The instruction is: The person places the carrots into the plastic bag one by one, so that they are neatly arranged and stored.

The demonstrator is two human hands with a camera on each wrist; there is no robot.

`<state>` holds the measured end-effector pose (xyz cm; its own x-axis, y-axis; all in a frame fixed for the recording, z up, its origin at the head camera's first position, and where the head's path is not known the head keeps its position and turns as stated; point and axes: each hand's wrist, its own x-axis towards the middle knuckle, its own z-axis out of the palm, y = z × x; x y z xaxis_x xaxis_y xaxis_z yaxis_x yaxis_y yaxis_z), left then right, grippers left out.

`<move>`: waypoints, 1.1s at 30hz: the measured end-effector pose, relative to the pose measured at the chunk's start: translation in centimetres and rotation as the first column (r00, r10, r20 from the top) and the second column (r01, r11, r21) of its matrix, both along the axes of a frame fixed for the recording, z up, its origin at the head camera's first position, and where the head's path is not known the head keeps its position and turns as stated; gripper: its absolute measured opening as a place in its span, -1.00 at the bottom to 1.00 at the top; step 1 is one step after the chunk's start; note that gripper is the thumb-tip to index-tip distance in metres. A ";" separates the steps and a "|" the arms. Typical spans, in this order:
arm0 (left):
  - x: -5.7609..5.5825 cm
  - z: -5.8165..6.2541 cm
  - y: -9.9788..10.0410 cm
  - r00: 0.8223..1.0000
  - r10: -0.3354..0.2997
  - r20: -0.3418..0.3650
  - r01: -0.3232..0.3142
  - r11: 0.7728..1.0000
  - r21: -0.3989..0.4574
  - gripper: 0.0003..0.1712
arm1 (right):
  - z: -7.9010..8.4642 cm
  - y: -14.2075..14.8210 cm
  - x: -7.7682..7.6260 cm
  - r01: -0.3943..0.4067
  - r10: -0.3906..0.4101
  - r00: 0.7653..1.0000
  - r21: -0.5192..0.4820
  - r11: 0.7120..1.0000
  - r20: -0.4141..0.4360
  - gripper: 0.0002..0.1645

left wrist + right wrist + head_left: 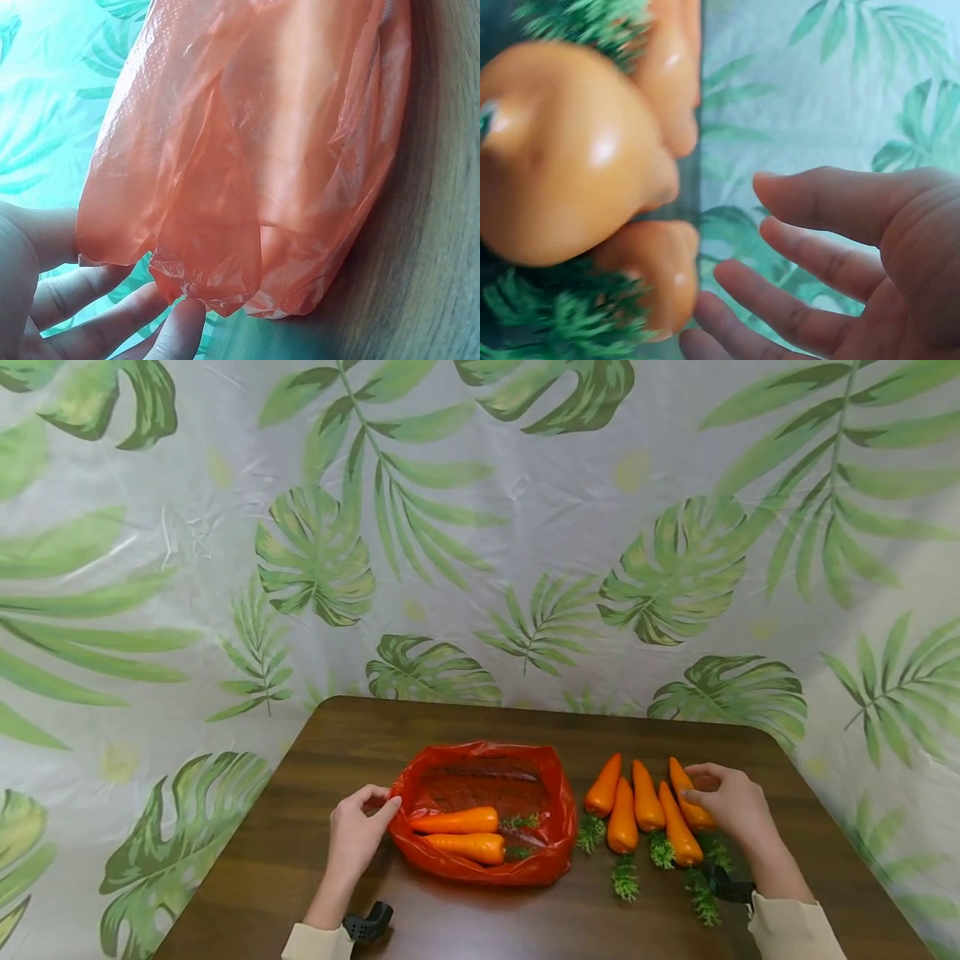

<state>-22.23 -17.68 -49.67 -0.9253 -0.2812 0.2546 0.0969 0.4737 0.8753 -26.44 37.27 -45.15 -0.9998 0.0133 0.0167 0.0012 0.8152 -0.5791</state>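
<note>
A red plastic bag (pixel 562 827) lies on its base with its mouth turned up. Inside it, an upper carrot (pixel 457 821) and a lower carrot (pixel 467 848) lie side by side, green tops to the right. My left hand (pixel 354 833) pinches the bag's left rim between thumb and fingers; the left wrist view shows the thin red film (pixel 202 187) by the fingertips. My right hand (pixel 733 802) is beside the rightmost carrot (pixel 696 812), fingers spread and holding nothing. In the right wrist view a carrot (pixel 562 150) appears large, apart from the fingers.
Several more carrots, among them a left one (pixel 603 789) and a middle one (pixel 647 802), lie in a row right of the bag, tips pointing away. The brown wooden table (pixel 247 877) meets a leaf-printed sheet (pixel 525 527) behind it.
</note>
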 end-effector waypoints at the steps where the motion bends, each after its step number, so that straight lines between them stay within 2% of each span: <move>1: 0.0 0.0 0.0 1.000 0.000 0.001 0.000 1.000 -0.002 -0.90 | -0.3 0.2 0.0 -0.004 0.003 1.000 0.008 1.000 0.005 -0.34; 9: -0.1 -0.2 -0.1 1.000 0.008 0.004 -0.008 1.000 -0.012 -0.90 | -1.9 1.3 -0.4 0.003 -0.003 0.999 0.012 1.000 0.047 -0.36; 15: -0.1 -0.3 -0.1 1.000 0.013 0.009 -0.013 1.000 -0.004 -0.91 | -2.7 2.0 -0.9 0.026 -0.027 0.994 0.008 1.000 0.103 -0.20; 25: -0.1 -0.2 0.0 1.000 0.008 0.015 -0.008 1.000 0.000 -0.89 | -2.7 2.5 -1.1 0.057 -0.053 0.992 -0.035 0.998 0.117 -0.14; 33: 0.0 -0.1 0.0 1.000 -0.002 0.012 0.002 1.000 -0.009 -0.89 | -2.6 2.3 -1.4 0.070 -0.061 0.989 -0.062 0.996 0.137 -0.19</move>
<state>-22.18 -17.65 -49.76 -0.9290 -0.2769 0.2455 0.0872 0.4811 0.8723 -27.81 39.61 -47.78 -0.9897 0.0755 -0.1215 0.1353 0.7703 -0.6232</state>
